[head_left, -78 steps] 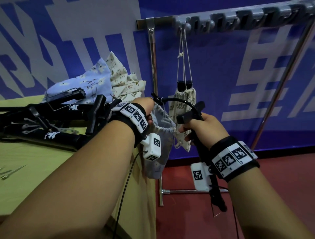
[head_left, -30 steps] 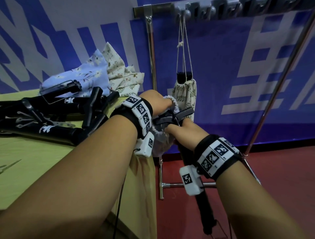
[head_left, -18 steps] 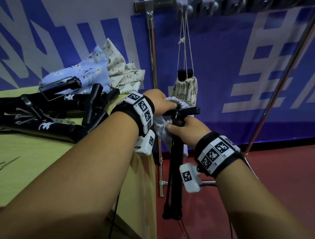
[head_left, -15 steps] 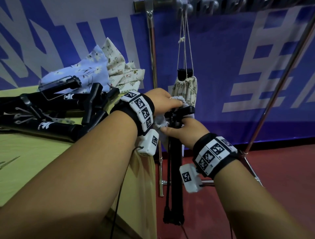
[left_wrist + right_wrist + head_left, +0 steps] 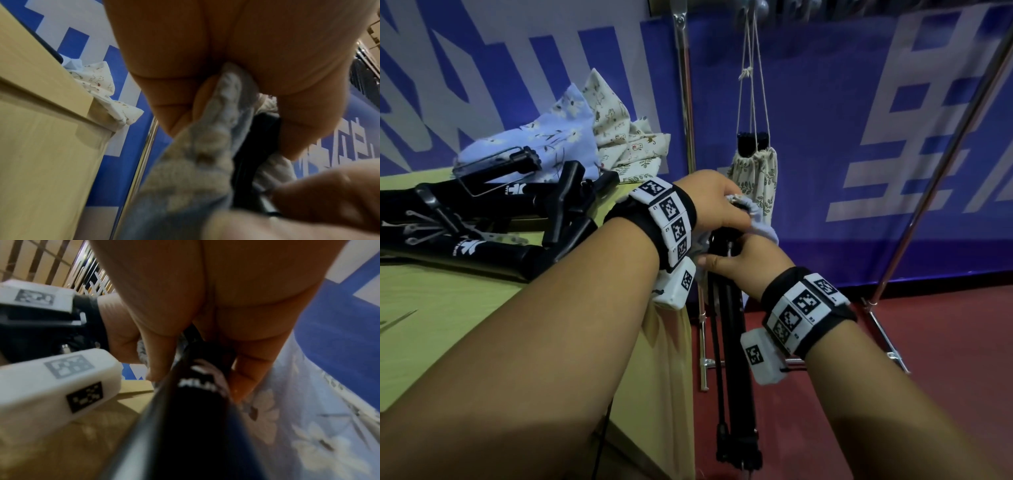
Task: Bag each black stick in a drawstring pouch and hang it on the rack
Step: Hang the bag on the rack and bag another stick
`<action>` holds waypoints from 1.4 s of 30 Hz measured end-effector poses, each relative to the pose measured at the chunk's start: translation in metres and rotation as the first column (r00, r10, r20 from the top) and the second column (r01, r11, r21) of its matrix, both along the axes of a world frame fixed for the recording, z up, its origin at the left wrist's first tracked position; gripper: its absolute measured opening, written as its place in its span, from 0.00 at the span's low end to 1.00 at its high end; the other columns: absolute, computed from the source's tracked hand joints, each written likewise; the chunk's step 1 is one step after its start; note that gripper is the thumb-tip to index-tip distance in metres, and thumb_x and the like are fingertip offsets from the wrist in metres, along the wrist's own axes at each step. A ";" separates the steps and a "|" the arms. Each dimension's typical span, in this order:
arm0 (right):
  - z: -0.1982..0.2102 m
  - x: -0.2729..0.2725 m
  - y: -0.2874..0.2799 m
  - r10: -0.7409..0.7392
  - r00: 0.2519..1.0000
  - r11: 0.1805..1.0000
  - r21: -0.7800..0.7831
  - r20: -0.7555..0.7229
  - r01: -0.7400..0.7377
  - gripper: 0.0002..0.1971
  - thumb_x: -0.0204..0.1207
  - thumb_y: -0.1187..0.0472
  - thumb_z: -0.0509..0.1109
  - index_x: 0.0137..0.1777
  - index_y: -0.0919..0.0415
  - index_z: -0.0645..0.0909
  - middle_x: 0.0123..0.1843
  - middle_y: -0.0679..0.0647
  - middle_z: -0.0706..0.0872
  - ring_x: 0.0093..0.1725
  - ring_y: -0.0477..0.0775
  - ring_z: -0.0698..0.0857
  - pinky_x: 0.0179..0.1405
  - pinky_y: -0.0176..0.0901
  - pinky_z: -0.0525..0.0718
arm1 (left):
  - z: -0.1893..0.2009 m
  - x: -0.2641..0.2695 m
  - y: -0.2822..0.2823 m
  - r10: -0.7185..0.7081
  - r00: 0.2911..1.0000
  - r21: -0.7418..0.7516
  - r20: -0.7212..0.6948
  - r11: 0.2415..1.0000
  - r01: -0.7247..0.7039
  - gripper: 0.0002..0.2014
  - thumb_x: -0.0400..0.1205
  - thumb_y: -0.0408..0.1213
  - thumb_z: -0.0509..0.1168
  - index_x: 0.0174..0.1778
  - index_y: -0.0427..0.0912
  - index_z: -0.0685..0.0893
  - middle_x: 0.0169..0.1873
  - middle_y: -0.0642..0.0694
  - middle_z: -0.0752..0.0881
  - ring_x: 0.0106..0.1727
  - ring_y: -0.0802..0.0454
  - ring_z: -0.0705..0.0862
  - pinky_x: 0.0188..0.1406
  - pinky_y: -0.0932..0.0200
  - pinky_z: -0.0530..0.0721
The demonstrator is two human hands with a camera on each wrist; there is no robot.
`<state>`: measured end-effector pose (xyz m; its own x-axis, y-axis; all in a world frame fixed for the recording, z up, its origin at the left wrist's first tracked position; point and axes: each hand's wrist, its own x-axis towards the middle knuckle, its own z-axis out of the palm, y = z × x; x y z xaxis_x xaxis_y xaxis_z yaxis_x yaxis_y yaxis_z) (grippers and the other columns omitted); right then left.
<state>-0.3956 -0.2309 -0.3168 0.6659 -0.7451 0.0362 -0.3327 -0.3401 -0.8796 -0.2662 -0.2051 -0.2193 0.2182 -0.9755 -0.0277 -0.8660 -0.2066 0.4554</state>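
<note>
Gripping the gathered, ruffled rim of a pale blue-grey fabric pouch (image 5: pixel 758 224), the left hand (image 5: pixel 717 202) curls its fingers (image 5: pixel 172 91) round the bunched cloth just off the table's right edge. The weave looks soft and puckered along the drawstring channel; in the right wrist view its panel shows a faint white flower print.

The right hand (image 5: pixel 748 262), just below the left, wraps thumb and fingers (image 5: pixel 251 368) round the top of a black stick (image 5: pixel 732 342). This stick is matte, tubular, with white lettering near its head and thin rods alongside; it hangs upright beside the table, lower end near the red floor (image 5: pixel 893 377). Its head sits at the pouch mouth; how far inside, cannot tell, as the hands cover it.

Behind: a cream pouch with leaf print (image 5: pixel 755 181), cinched, hanging by twin pale cords from the rack (image 5: pixel 683 85), a chrome tubular frame. A dark knurled stick end pokes from its top.

On the pale yellow-green table (image 5: pixel 448 308): a heap of more black sticks (image 5: pixel 482 219), some with wire loops and white logos. Just beyond them lie loose pouches, crumpled, one light blue floral (image 5: pixel 544 137), one cream with small prints (image 5: pixel 619 137).

Both wrists carry black bands with white square-marker tiles.
</note>
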 end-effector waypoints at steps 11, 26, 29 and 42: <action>0.000 -0.004 0.005 0.170 0.985 0.871 0.464 0.029 -0.164 0.18 0.77 0.55 0.79 0.61 0.66 0.89 0.58 0.71 0.93 0.53 0.67 0.94 0.63 0.66 0.90 | 0.003 0.029 -0.006 0.173 0.985 -0.331 0.012 0.930 -0.160 0.07 0.79 0.33 0.70 0.46 0.49 0.93 0.40 0.47 0.92 0.46 0.47 0.90 0.50 0.54 0.89; 0.009 -0.002 -0.033 -0.240 0.896 0.651 0.746 0.374 -0.137 0.09 0.96 0.53 0.59 0.65 0.54 0.79 0.36 0.46 0.89 0.24 0.37 0.88 0.23 0.29 0.85 | 0.001 0.005 0.001 0.078 0.980 0.102 -0.182 0.993 -0.060 0.13 0.84 0.34 0.67 0.59 0.51 0.93 0.51 0.49 0.93 0.52 0.52 0.90 0.44 0.59 0.91; -0.004 -0.007 -0.039 -0.316 0.868 0.582 0.801 0.383 -0.141 0.12 0.96 0.51 0.58 0.65 0.57 0.79 0.33 0.49 0.86 0.20 0.41 0.84 0.14 0.28 0.76 | 0.004 0.004 0.003 -0.051 0.989 0.164 -0.142 0.984 0.074 0.22 0.81 0.27 0.69 0.69 0.52 0.86 0.53 0.53 0.88 0.49 0.58 0.85 0.34 0.67 0.81; 0.001 -0.014 -0.036 -0.241 0.915 0.790 0.613 0.323 -0.009 0.24 0.92 0.41 0.63 0.54 0.64 0.85 0.27 0.52 0.73 0.18 0.48 0.64 0.18 0.35 0.64 | 0.000 0.004 0.002 -0.111 0.987 -0.091 -0.115 0.991 0.101 0.19 0.76 0.41 0.79 0.60 0.56 0.84 0.55 0.53 0.90 0.58 0.54 0.88 0.61 0.54 0.85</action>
<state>-0.4092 -0.2665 -0.3157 0.6014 -0.7694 -0.2154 0.0531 0.3075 -0.9501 -0.2620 -0.2027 -0.2193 0.1133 -0.9929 0.0367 -0.8189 -0.0724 0.5694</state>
